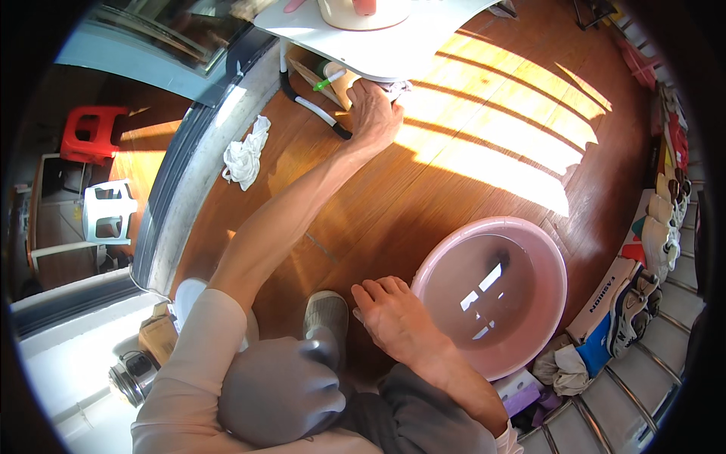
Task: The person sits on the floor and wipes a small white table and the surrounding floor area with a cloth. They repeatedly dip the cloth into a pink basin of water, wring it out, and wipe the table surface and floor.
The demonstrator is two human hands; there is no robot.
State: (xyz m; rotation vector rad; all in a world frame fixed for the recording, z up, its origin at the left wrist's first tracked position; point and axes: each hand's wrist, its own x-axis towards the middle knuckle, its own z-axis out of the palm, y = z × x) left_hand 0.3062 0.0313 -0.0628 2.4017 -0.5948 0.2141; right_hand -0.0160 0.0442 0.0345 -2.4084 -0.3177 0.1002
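My left hand [374,110] reaches out to the near edge of a small white table [391,57], its fingers closed on a greyish cloth [395,88] that partly shows at the table's rim. My right hand [391,315] hangs over my lap, fingers apart and holding nothing that shows, just left of a pink plastic basin [488,227]. Murky water [454,272] fills the lower part of the basin. On the wooden floor to the left lies a crumpled white cloth [248,153]. A cream-coloured pot or container [366,14] stands on the table.
Under the table are a cardboard box [312,71] and a green-and-white brush or pen [329,80]. A metal rack with shoes [632,318] lines the right side. To the left, a door track [170,198] separates a red stool [91,135] and a white stool [109,211].
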